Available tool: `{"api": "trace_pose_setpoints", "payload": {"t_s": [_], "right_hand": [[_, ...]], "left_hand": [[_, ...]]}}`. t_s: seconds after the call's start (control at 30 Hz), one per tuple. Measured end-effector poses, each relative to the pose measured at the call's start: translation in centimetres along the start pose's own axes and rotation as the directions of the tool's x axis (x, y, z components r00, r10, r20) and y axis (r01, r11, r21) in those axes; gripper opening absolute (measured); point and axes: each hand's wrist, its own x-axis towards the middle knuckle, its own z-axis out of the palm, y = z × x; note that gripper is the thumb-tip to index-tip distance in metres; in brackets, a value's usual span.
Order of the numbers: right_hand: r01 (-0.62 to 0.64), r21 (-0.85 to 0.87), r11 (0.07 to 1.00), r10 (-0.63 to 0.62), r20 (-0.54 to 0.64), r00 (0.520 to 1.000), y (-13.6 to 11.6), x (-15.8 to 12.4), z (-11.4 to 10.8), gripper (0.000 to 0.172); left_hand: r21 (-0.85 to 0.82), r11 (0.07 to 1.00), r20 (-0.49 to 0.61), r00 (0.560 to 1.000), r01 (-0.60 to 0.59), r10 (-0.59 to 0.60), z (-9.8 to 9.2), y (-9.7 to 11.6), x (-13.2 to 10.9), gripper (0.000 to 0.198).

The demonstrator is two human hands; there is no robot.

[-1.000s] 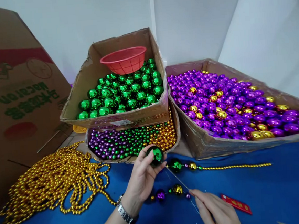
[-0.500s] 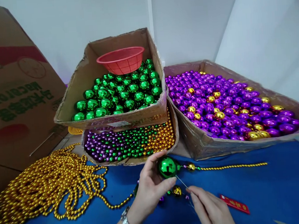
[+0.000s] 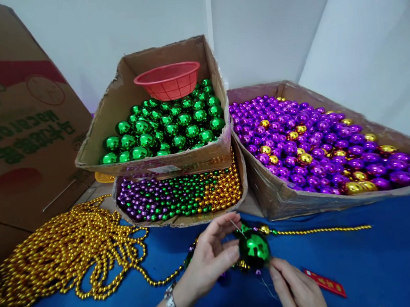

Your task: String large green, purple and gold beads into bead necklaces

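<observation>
A large shiny green ball (image 3: 255, 249) is between my two hands, with a thin needle sticking out of its upper left side. My left hand (image 3: 213, 252), a metal watch on its wrist, has its fingers apart just left of the ball and near the needle tip. My right hand (image 3: 297, 286) is pinched at the ball's lower right edge; what its fingertips hold is hidden. Thin thread trails below the ball. Behind it lies a beaded strand (image 3: 317, 230) with gold, green and purple beads on the blue cloth (image 3: 376, 258).
An upper box (image 3: 177, 165) holds green balls and a red basket (image 3: 169, 83). Below it, another box (image 3: 182, 221) holds small mixed beads. Purple and gold balls fill the right box (image 3: 301, 205). Gold bead strings (image 3: 74, 249) lie left; a red packet (image 3: 325, 283) lies right.
The green ball has left my left hand's grasp and moved right and down, against my right fingertips. The needle now protrudes from its upper left side. My left fingers have opened.
</observation>
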Motion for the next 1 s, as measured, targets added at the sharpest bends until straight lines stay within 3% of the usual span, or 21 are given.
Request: {"api": "trace_pose_setpoints", "payload": {"t_s": [0.07, 0.13, 0.17, 0.23, 0.3, 0.33, 0.4, 0.53, 0.63, 0.77, 0.83, 0.9, 0.93, 1.0], "right_hand": [[-0.010, 0.001, 1.000, 0.010, -0.015, 1.000, 0.3, -0.1, -0.3, 0.018], [-0.017, 0.006, 1.000, 0.018, -0.022, 1.000, 0.7, -0.3, -0.6, 0.017], [-0.020, 0.008, 1.000, 0.021, -0.024, 0.999, 0.8, -0.4, -0.6, 0.017], [-0.033, 0.012, 0.999, 0.033, -0.022, 0.999, 1.0, -0.5, -0.6, 0.018], [-0.037, 0.018, 0.999, 0.038, -0.018, 0.999, 1.1, -0.6, -0.6, 0.018], [-0.033, 0.019, 0.999, 0.033, -0.019, 0.999, 1.1, -0.6, -0.6, 0.018], [-0.020, 0.020, 1.000, 0.020, -0.025, 0.999, 1.0, -0.6, -0.6, 0.019], [0.002, 0.017, 1.000, -0.002, -0.037, 0.999, 0.9, -0.4, -0.9, 0.019], [0.001, 0.012, 1.000, 0.000, -0.060, 0.998, 0.7, -0.3, -1.0, 0.018], [-0.021, 0.022, 1.000, 0.023, -0.074, 0.997, 0.5, -0.1, -1.2, 0.017], [-0.017, 0.033, 0.999, 0.020, -0.077, 0.997, 0.2, 0.0, -1.3, 0.018], [-0.016, 0.049, 0.999, 0.020, -0.070, 0.997, -0.1, 0.2, -1.3, 0.017], [-0.019, 0.058, 0.998, 0.022, -0.065, 0.998, -0.3, 0.3, -1.3, 0.017], [-0.025, 0.066, 0.998, 0.029, -0.055, 0.998, -0.5, 0.5, -1.3, 0.017]], "left_hand": [[0.160, 0.987, -0.053, 0.998, -0.031, 0.040, -1.4, 1.1, 0.9, 0.040], [0.427, 0.903, -0.154, 0.981, -0.041, 0.117, -3.2, 2.4, 2.3, 0.029], [0.579, 0.815, -0.175, 0.971, -0.032, 0.163, -4.1, 2.9, 3.2, 0.026], [0.844, 0.536, -0.102, 0.977, -0.013, 0.185, -5.9, 3.6, 5.2, 0.024], [0.966, 0.258, 0.008, 0.995, -0.033, 0.099, -7.2, 3.7, 7.1, 0.023], [0.984, 0.171, 0.043, 0.998, -0.051, 0.049, -7.6, 3.5, 8.0, 0.022], [0.992, 0.101, 0.076, 0.997, -0.073, -0.020, -8.1, 2.7, 9.5, 0.017], [0.994, 0.076, 0.089, 0.992, -0.082, -0.094, -8.1, 0.6, 11.3, 0.008], [0.990, 0.114, 0.089, 0.992, -0.078, -0.092, -7.9, 0.0, 11.8, 0.012], [0.963, 0.252, 0.110, 0.993, -0.096, -0.041, -7.2, 1.3, 10.6, 0.017], [0.860, 0.508, 0.061, 0.998, -0.049, -0.006, -6.4, 2.1, 9.4, 0.021], [0.551, 0.833, -0.050, 0.998, 0.051, -0.028, -5.4, 2.6, 8.0, 0.026], [0.348, 0.932, -0.094, 0.993, 0.100, -0.072, -4.9, 2.7, 7.4, 0.027], [0.061, 0.984, -0.121, 0.979, 0.169, -0.161, -4.1, 2.6, 6.3, 0.027]]}}
